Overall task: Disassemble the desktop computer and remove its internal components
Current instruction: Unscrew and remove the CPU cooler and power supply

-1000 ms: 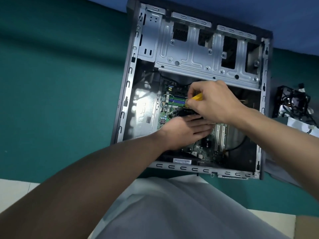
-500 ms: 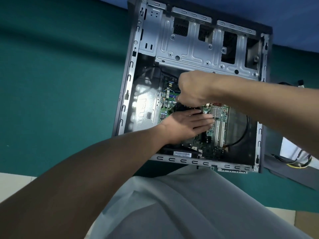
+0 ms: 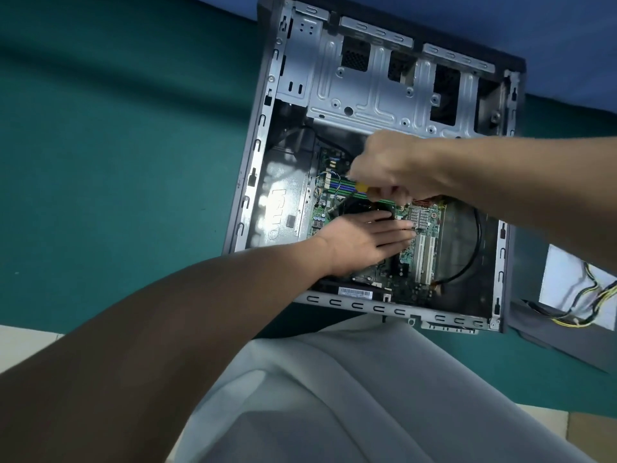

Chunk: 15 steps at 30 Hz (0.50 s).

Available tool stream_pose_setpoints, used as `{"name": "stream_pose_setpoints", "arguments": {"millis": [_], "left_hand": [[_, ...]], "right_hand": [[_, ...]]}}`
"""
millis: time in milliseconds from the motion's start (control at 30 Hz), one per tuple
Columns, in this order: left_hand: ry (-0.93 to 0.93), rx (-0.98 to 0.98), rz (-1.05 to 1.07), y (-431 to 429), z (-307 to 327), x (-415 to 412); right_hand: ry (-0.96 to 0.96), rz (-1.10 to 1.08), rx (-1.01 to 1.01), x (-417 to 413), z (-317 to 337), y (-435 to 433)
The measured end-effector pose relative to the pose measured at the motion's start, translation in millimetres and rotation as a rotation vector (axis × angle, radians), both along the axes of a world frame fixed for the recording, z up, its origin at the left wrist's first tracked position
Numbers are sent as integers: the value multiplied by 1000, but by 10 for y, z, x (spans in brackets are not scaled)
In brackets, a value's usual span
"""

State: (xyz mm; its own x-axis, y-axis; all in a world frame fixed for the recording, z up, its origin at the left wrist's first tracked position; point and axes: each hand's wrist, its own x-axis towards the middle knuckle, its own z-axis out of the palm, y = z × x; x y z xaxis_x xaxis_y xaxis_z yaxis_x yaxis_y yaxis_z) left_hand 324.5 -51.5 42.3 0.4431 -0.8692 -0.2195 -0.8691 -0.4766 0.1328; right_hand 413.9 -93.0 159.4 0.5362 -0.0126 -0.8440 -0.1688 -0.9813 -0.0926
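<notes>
Computer case (image 3: 263, 155): lies open on its side on the green mat (image 3: 133, 162); the lid is off, so we look right in.
Green board (image 3: 424, 248): sits flat on the floor of the case, in the near half; it is not out yet.
Left hand (image 3: 360, 242): fingers straight and close together; it lies flat on a black block (image 3: 350, 208) in the middle of the board and seems to press it down.
Right hand (image 3: 397, 165): fingers curled tight round a screwdriver (image 3: 361, 187) with a yellow handle; the thin end points down and left, toward the board beside the black block, but the tip is too small to see well.
Step, I think: undoing a screw that holds the black block.
Already out: a grey box (image 3: 567, 289) with yellow and black wires (image 3: 597, 295) lies on the mat just right of the case.
What could go wrong: the tip could slip off the screw and scratch the board, or poke the left hand, which is very close; a loose screw could drop in among the small parts; if the left hand lifts too soon, the block could tip while one screw holds it.
Watch too: the black cable (image 3: 474, 248) loops by the board's right side - a pull could snag it.
</notes>
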Motion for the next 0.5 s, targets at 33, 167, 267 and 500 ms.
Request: {"name": "stream_pose_setpoints", "arguments": {"millis": [33,167,267,500], "left_hand": [[5,-9,11,-9,-14,-15],[-3,-15,17,-6,-11,-14],[-37,22,-1,-20,-15,-5],[66,35,3,-42,32,68]], "right_hand": [[150,-193,42,-2,18,12],[230,-157,-20,13,10,9],[-67,608,-110,-111,27,10],[-285,1059,-135,-60,82,3]]}}
